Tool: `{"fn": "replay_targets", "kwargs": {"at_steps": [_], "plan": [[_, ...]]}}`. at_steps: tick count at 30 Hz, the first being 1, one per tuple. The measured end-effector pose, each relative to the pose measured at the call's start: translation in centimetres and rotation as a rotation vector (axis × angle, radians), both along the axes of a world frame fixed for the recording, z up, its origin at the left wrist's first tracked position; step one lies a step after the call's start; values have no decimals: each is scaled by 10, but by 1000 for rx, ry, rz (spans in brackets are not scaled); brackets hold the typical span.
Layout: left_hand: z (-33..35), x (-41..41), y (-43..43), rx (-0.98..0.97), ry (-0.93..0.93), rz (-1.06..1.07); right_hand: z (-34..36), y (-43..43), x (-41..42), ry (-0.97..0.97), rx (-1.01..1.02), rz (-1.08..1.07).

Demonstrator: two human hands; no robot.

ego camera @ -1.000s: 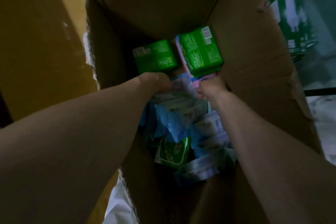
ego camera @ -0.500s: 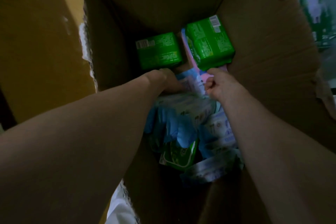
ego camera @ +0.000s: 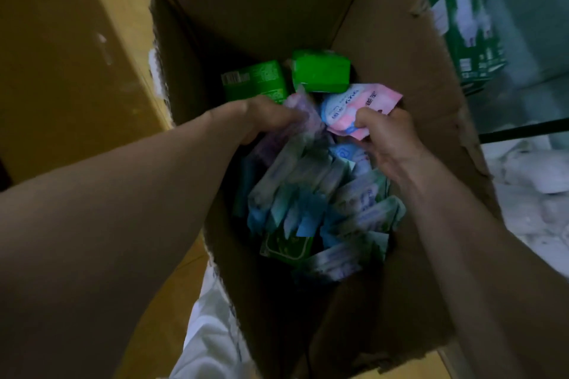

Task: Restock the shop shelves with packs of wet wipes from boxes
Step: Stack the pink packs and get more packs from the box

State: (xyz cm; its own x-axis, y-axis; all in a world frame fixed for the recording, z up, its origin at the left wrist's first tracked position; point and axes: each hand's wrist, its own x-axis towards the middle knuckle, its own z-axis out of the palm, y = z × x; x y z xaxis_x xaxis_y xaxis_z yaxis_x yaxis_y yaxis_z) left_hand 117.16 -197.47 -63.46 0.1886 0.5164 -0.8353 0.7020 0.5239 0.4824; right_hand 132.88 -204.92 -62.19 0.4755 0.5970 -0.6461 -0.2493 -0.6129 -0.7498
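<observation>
Retrieval stage: gathering under way.
Within the tall brown cardboard box (ego camera: 277, 9), a row of pale blue soft wipe packs (ego camera: 308, 184) is gripped at its far end by the curled left hand (ego camera: 261, 115); a pink-and-white soft pack (ego camera: 360, 101) is pinched by the right hand (ego camera: 391, 138). An endwise squeeze is advised before lifting.

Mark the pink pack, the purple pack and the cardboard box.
pink pack (ego camera: 351, 106), head view, printed front face.
purple pack (ego camera: 312, 124), head view, upper end beside the thumb.
cardboard box (ego camera: 261, 18), head view, bare inner far wall.
</observation>
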Motion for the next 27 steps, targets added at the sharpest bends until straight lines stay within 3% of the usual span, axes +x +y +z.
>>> {"fn": "replay_targets", "kwargs": {"at_steps": [3,6,10,13,20,23,27], "plan": [[20,2,-8,-18,12,-86,12,-2,2,-255,-19,121],[30,5,-25,-40,43,-190,22,-6,-1,-387,-43,299],[33,-5,-39,-74,27,29,38,-4,-10,-425,-71,534],[41,-9,-43,22,17,139,55,7,-7,-520,-94,685],[80,-26,-39,157,25,572,101,21,9,-540,24,568],[104,-28,-37,186,10,607,117,19,8,-549,46,571],[129,-25,-42,140,-54,564,137,14,7,-550,55,747]]}}
